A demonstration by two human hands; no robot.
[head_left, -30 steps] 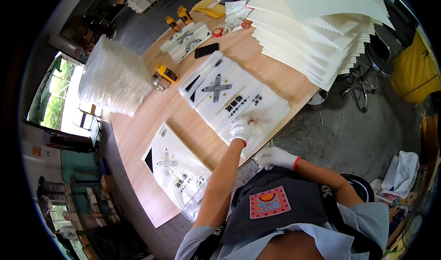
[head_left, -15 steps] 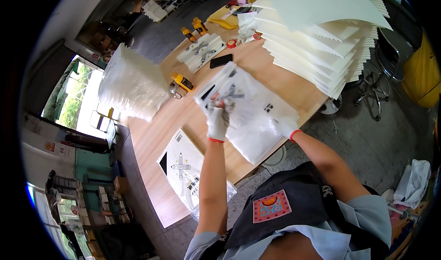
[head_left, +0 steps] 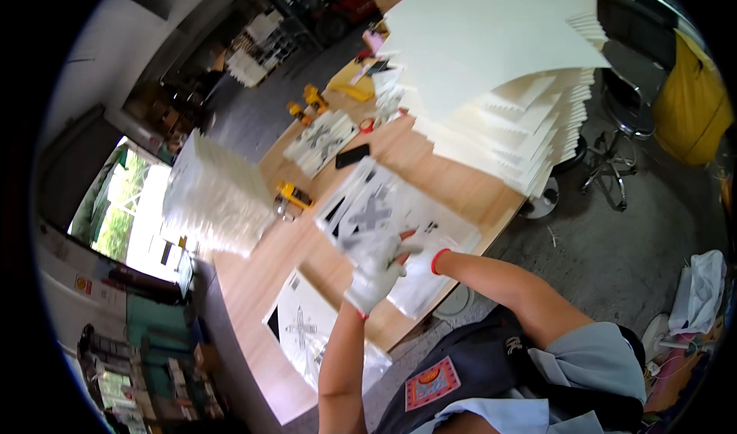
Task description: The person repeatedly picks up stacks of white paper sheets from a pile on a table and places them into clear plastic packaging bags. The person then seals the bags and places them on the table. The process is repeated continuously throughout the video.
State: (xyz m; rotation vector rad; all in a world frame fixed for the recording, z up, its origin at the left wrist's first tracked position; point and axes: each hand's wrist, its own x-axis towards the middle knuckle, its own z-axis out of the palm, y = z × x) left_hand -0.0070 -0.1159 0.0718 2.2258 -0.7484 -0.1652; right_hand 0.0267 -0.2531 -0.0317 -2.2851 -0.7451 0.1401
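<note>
Long wooden table (head_left: 261, 273), running from its near end by my body to its far end.

Biggest item: fanned stack of cream sheets (head_left: 491, 73) at the far right corner, overhanging the table's right edge. Sheet edges stepped like stairs.

Next: tall white stack (head_left: 215, 204) on the left edge, about mid-length. Blurred, can't tell the material.

Work piece: clear-bagged printed sheet (head_left: 384, 219), white with a grey cross figure and black marks, lying flat against the right edge, mid-table. It hangs slightly past that edge on my side.

Second printed sheet (head_left: 307, 330), same kind, flat near the near end of the table, well apart from the first.

Third bunch of printed sheets (head_left: 318, 138) further up the table toward the far end, beside a small black phone-like slab (head_left: 353, 155).

My hands, both in white gloves:
- left hand (head_left: 376, 269) on the near end of the bagged sheet, fingers curled, grip looks pressed onto the sheet. Can't tell if it pinches the edge or just presses down.
- right hand (head_left: 421, 259) just beside the left, touching it, mostly hidden behind it. Red cuff shows at the wrist. Grip state: can't tell.

Small stuff: yellow tool (head_left: 295, 196) between the white stack and the bagged sheet; two more yellow items (head_left: 307, 100) near the far end; red tape roll (head_left: 367, 125) beside the third bunch.
</note>
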